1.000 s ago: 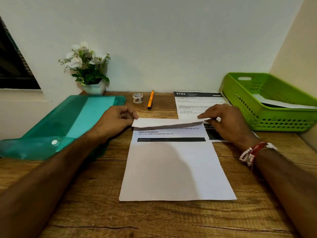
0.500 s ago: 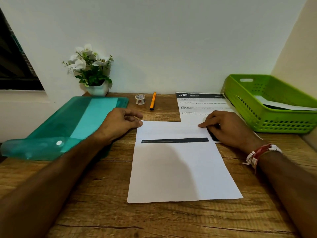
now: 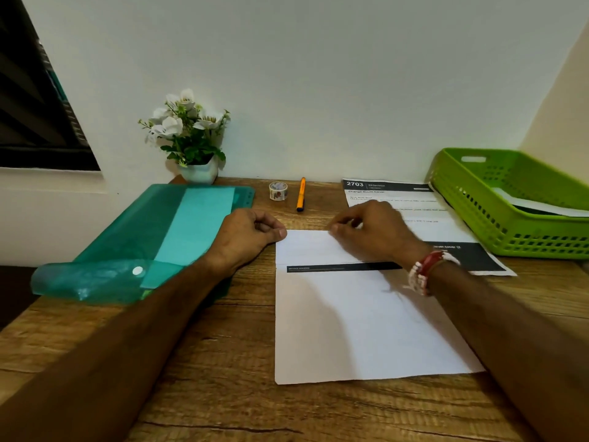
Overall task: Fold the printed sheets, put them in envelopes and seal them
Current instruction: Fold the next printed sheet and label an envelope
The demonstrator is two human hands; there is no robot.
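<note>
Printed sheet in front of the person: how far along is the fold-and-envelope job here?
Done: the sheet has its top strip folded down. In hand: the left hand and right hand press on that fold's far edge. Left: its remaining folds, the second printed sheet behind it, then enveloping and sealing; the tape roll lies untouched.

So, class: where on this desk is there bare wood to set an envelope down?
Bare wood runs along the near edge of the table, before the folded sheet. A small patch lies between the pen and the second printed sheet. Crowded: green folder left, green basket right.
</note>
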